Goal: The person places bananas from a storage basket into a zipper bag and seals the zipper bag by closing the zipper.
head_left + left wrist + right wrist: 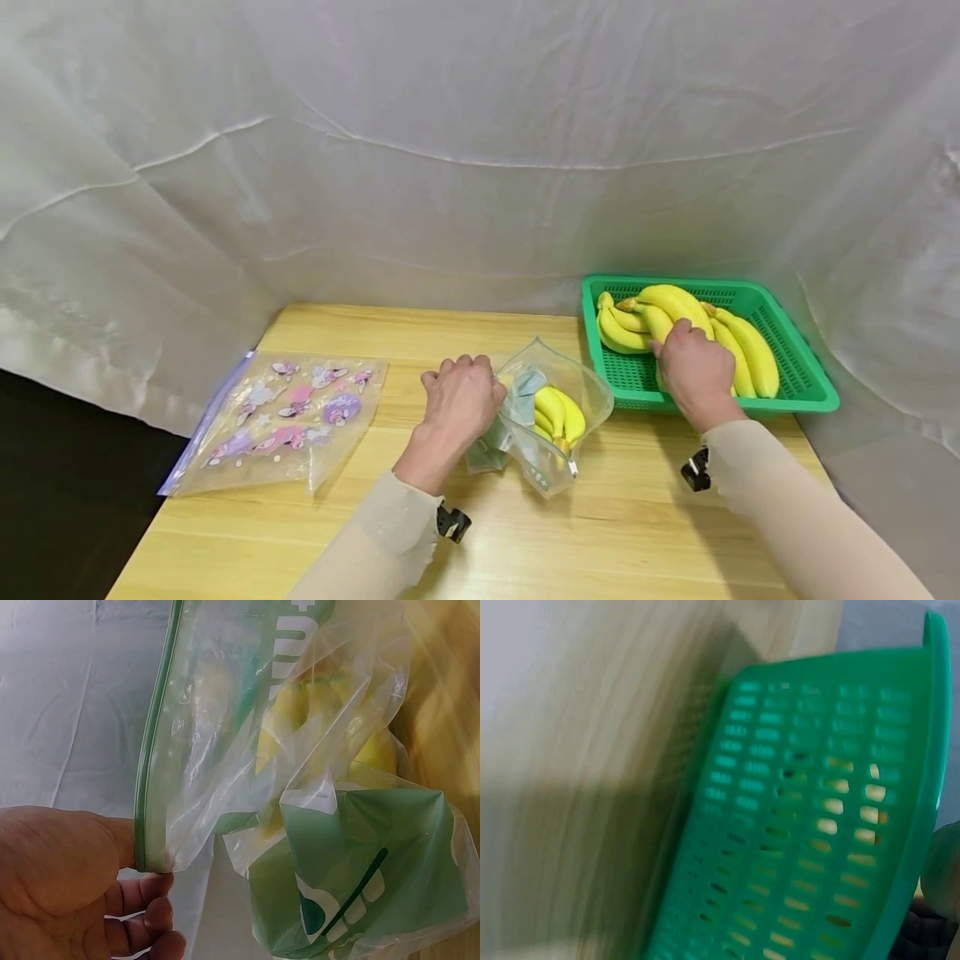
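Because the green basket (pixel 821 400) has raised walls, lift its yellow bananas (pixel 753 354) well clear; the zip bag (pixel 592 392) beside it, already holding smaller-looking bananas (pixel 552 408), is best held wide-mouthed. Your right hand (pixel 699 371) curls over the basket's fruit, fingertips hidden, grip impossible to tell; your left hand (pixel 461 396) pinches the bag's zip edge (pixel 155 727) between its fingers (pixel 157 886).

The clear, green-printed plastic zip bag (pixel 405 847) is showing thin, glossy, crinkled film, and the flat, transparent, purple-edged plastic bag (pixel 285 425) is shining smoothly. The green, rectangular plastic basket (pixel 787 405) is looking smooth, the curved yellow bananas (pixel 753 350) matt. The pale wood-grained desk (pixel 600 542) is gleaming softly, and the grey cloth-like sheeting (pixel 480 208) is showing satiny creases.
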A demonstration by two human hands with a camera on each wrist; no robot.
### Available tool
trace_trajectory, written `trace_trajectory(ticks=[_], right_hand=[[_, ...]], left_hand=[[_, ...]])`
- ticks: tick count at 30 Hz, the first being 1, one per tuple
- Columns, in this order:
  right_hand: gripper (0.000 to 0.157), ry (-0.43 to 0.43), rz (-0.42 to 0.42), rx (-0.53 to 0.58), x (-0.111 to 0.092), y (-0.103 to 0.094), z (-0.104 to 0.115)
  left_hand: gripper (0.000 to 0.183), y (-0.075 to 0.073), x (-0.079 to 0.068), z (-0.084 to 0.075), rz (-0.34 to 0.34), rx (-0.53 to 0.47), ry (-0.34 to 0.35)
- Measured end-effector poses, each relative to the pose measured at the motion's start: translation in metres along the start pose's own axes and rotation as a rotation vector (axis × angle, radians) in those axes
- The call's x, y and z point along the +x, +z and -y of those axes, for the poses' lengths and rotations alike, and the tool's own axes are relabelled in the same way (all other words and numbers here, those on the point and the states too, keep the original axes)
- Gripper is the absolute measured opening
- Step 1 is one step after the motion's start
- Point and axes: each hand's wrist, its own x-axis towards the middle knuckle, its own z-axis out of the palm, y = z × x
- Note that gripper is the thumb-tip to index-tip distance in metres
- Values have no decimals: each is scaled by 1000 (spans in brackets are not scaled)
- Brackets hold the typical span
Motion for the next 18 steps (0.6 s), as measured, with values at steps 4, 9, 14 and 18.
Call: trace_trajectory(ticks=[4, 9, 14, 18], right_hand=[[44, -37, 53, -23, -2, 3, 4], [39, -75, -21, -42, -1, 0, 7], [43, -93, -150, -36, 7, -12, 7], [62, -29, -63, 44, 17, -24, 2]], left_hand=[[18, 0, -2, 1, -6, 2, -3], [17, 1, -1, 1, 1, -3, -3], [17, 1, -1, 1, 4, -7, -2], [17, 1, -2, 1, 0, -11, 3]])
